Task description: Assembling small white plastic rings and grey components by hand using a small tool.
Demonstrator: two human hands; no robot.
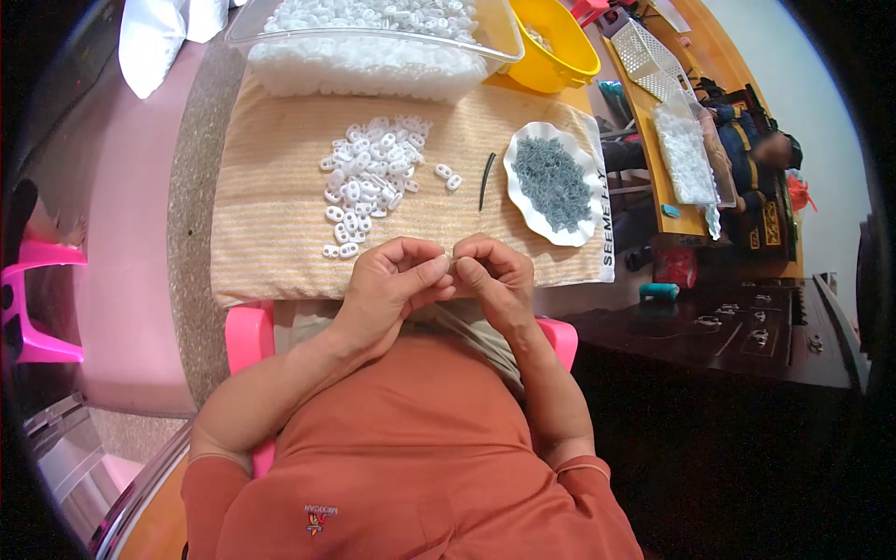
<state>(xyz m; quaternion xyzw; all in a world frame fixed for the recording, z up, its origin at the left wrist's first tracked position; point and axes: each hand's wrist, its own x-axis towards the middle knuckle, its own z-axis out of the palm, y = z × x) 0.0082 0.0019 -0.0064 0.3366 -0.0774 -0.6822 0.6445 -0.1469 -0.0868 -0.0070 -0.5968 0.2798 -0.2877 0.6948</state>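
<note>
- Left hand (390, 280) and right hand (493, 273) curl fingertip to fingertip, pinching something too small to identify.
- Heap of small white oval plastic pieces (370, 177) lies at eleven o'clock on the ribbed beige cloth (271, 205).
- White scalloped dish (537, 210) of grey bits at one o'clock.

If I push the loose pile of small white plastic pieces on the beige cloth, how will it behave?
The pile of small white plastic pieces would probably scatter, since the pieces lie loose and a few already sit apart. They look light for their size. The ribbed beige cloth may keep them from sliding far.

Left hand (392, 280) and right hand (495, 275) pinched together, white plastic pieces (369, 182), grey bits plate (553, 182)
</note>
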